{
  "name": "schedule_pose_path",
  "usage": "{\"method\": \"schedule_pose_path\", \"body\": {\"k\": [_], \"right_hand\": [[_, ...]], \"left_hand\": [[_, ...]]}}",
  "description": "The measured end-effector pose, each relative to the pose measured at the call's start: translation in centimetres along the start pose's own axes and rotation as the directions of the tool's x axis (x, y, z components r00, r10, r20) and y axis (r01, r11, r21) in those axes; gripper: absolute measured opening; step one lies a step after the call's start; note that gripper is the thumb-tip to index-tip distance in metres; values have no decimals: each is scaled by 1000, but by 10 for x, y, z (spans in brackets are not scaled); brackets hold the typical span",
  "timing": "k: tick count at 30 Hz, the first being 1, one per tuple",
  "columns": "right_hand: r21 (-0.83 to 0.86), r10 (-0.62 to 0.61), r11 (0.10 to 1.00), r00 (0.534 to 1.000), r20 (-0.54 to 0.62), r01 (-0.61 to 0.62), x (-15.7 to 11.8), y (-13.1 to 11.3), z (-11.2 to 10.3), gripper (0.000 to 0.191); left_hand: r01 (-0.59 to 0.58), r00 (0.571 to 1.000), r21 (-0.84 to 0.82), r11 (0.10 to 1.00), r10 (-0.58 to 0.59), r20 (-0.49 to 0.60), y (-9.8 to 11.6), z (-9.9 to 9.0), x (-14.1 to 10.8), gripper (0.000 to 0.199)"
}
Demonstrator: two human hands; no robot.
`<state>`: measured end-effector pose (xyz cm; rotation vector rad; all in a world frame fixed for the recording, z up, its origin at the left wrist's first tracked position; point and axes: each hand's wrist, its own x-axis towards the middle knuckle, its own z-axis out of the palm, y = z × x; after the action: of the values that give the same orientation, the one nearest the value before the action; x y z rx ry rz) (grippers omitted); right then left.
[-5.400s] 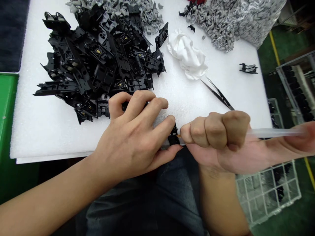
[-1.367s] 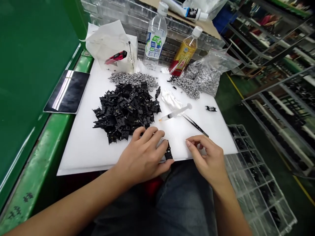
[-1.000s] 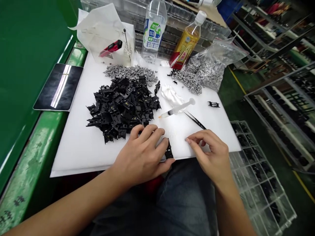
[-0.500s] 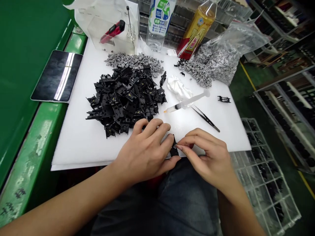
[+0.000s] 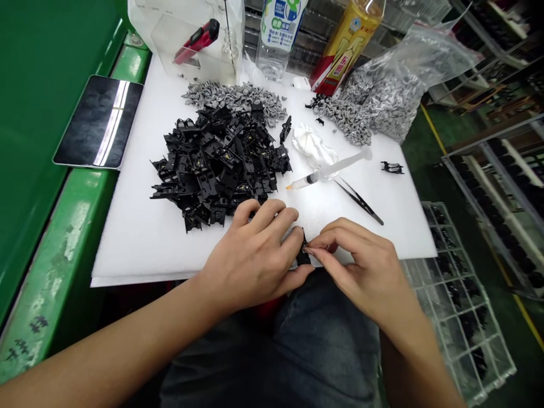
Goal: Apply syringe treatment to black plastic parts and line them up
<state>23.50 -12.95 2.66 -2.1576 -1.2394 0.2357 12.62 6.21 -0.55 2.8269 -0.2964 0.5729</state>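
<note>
At the near edge of the white foam board (image 5: 140, 243), my left hand (image 5: 259, 255) is closed around a small black plastic part (image 5: 303, 256), thumb below and fingers above. My right hand (image 5: 357, 258) pinches at that part's right side with thumb and index finger; whatever sits between those fingertips is too small to make out. Beyond my left hand lies a heap of black plastic parts (image 5: 221, 164). A syringe (image 5: 327, 170) with an orange tip and a pair of black tweezers (image 5: 360, 202) lie past my right hand.
Grey small pieces (image 5: 238, 96) are piled behind the heap; more fill a clear bag (image 5: 391, 85). Two bottles, a clear one (image 5: 278, 39) and a yellow-red one (image 5: 344, 45), stand at the back. A tablet (image 5: 100, 122) lies left, a divided tray (image 5: 463, 300) lower right.
The view has shifted slightly, so the things on the board sit a little higher and further right. Both hands keep nearly the same hold on the black part.
</note>
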Motion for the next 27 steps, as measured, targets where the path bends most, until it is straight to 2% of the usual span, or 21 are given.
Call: {"method": "schedule_pose_path", "body": {"k": [5,8,12,14,15,19,23,27], "right_hand": [[24,61,998,997,-37,-60,-7,-4,-2,10],[109,148,985,978,-146,-133,-8,4,-15,8],[111,213,977,886,-412,-183,14,44,-41,12],[93,230,973,848,-477,-212,36,72,-55,14],[62,237,970,848,-475,-236,48,87,-62,13],[-188,233,930,902,-363,-315,94,130,-82,9],[-306,202,901,921,-331,-308,119,150,-85,14],[-364,203,870,915,-349,-332,130,161,-83,13]], "left_hand": [[13,1000,-9,1000,-13,7,1,-1,0,36],[14,1000,-7,1000,-14,8,1,-2,0,38],[15,1000,-13,1000,-15,-2,0,-1,0,40],[20,1000,-20,1000,-21,-18,-1,-1,0,39],[23,999,-23,999,-23,-27,-1,0,0,38],[22,998,-23,1000,-23,-61,-2,1,-1,39],[19,997,-32,999,-22,-80,-2,2,0,39],[20,996,-42,999,-23,-85,-1,2,1,38]]}}
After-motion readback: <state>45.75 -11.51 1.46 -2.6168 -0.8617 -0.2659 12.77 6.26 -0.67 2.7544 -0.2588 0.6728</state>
